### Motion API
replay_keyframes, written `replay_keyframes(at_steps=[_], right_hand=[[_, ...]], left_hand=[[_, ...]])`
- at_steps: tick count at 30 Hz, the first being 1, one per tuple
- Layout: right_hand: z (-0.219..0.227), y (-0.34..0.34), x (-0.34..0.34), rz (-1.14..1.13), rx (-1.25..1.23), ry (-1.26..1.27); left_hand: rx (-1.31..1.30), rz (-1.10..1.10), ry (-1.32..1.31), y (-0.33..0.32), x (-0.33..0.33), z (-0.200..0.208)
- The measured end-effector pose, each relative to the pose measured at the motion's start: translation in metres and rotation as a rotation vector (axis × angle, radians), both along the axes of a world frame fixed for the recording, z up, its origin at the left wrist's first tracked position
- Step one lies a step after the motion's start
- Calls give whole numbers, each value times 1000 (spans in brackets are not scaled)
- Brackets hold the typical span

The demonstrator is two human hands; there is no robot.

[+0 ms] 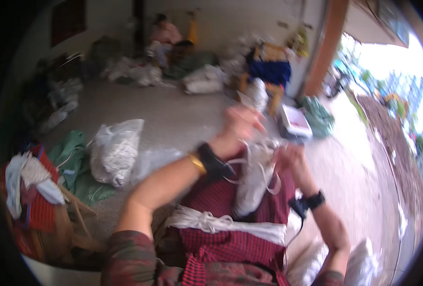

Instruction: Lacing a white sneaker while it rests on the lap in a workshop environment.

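Note:
A pale, elongated bundle [250,190] with loose white cord loops lies across my lap on a dark red checked cloth [206,243]. My left hand [240,125] is raised just beyond its far end, blurred, with the fingers bent; whether it grips a cord I cannot make out. At the bundle's right side my right hand [289,158] has its fingers curled in around a white cord [274,183]. Nearer to me, a second bundle of white cords [221,224], tied near its left end, lies crosswise on the cloth.
At left, a red plastic basket [42,214] with cloths stands by a wooden stool. Beyond it are a filled clear bag [116,152] and a green sack [71,157]. A white tub [296,121] stands ahead right. A seated person [165,38] is by the far wall.

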State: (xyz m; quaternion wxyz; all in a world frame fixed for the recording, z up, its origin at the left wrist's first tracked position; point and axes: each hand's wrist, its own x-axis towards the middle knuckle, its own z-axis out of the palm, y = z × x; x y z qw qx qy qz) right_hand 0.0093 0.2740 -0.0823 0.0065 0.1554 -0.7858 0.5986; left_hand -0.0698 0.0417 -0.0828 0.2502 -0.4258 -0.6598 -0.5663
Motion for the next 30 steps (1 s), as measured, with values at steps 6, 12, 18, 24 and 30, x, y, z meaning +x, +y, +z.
replay_keyframes(at_steps=[6, 12, 18, 24, 30], right_hand=[[1, 111, -31, -168, -349, 10], [-35, 124, -14, -215, -215, -132], [-58, 126, -8, -431, 731, 227], [-22, 32, -1, -210, 472, 638], [-29, 26, -9, -98, 553, 559]], left_hand=[[493, -65, -973, -118, -18, -11], [558, -80, -997, -115, 4, -27], [388, -164, -972, -140, 13, -29], [-237, 785, -338, -116, 6, -77], [-336, 339, -199, -20, 41, -48]])
